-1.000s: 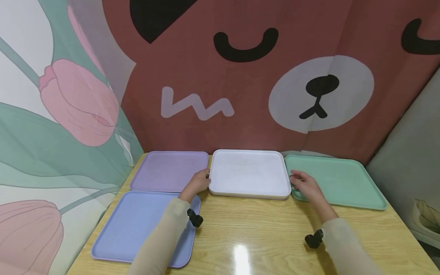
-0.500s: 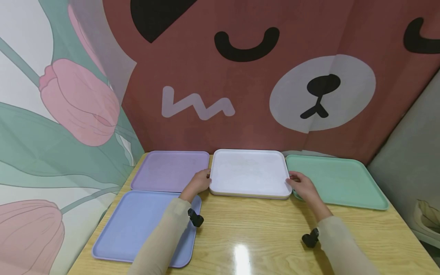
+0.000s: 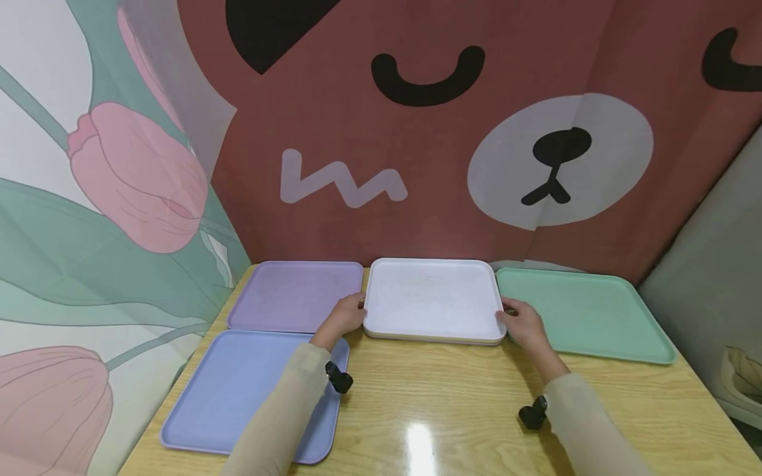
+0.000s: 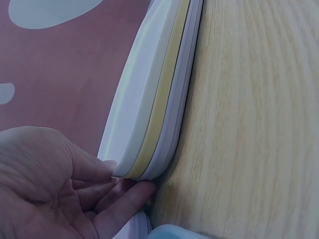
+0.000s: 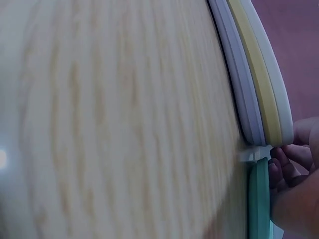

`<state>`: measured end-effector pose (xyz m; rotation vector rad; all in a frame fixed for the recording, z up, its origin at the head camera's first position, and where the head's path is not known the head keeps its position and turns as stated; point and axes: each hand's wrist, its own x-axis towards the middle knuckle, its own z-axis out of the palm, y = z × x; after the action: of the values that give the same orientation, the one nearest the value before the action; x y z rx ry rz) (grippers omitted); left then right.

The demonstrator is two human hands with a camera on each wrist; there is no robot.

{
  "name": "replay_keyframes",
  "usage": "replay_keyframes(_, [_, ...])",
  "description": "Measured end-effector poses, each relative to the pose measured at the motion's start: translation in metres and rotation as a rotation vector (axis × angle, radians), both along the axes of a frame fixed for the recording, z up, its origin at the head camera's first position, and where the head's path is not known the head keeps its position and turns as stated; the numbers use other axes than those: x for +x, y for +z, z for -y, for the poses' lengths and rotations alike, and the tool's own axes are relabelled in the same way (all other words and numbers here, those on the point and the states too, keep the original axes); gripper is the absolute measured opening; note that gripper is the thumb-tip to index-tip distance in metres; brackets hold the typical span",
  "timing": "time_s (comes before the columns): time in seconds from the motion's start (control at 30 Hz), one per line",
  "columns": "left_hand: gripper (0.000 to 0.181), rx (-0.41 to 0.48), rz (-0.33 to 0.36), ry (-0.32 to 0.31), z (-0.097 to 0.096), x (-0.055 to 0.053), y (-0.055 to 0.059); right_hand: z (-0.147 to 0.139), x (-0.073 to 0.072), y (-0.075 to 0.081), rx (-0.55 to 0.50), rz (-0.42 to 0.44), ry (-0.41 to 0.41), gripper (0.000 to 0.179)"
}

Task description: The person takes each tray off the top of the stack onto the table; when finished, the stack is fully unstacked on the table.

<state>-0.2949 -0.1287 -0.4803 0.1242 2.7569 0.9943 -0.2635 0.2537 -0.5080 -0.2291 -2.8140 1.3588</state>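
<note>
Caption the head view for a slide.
Left hand and right hand at opposite ends of a white tray topping a stack.

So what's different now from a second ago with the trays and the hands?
The right hand moved left, from over the green tray to the right edge of the white tray, and now grips that edge. Nothing was let go. The left hand stayed at the white tray's left edge, and the purple tray and blue tray stayed put, like the green and white ones.
</note>
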Motion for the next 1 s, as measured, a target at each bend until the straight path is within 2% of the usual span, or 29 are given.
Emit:
replay_keyframes(0.17, [0.051,0.014,0.000,-0.002,0.001,-0.001,-0.001,0.001,0.002,0.007,-0.016,-0.028,-0.021,0.048])
replay_keyframes(0.3, [0.051,0.024,-0.007,-0.005,0.003,-0.001,-0.004,0.001,0.003,0.016,-0.093,-0.018,-0.031,0.050])
replay_keyframes(0.53, [0.051,0.028,-0.024,-0.021,0.004,0.000,-0.002,0.000,0.003,0.030,-0.442,0.087,-0.040,0.056])
replay_keyframes(0.6, [0.051,0.034,-0.024,-0.027,0.005,0.000,-0.002,0.000,0.005,0.032,-0.504,0.093,-0.041,0.057])
replay_keyframes(0.8, [0.051,0.085,0.005,-0.041,0.006,0.000,-0.002,-0.005,0.008,0.033,-0.559,0.080,-0.082,0.056])
replay_keyframes(1.0, [0.052,0.105,0.024,-0.023,0.005,-0.001,-0.005,-0.018,0.016,0.032,-0.580,0.076,-0.091,0.057])
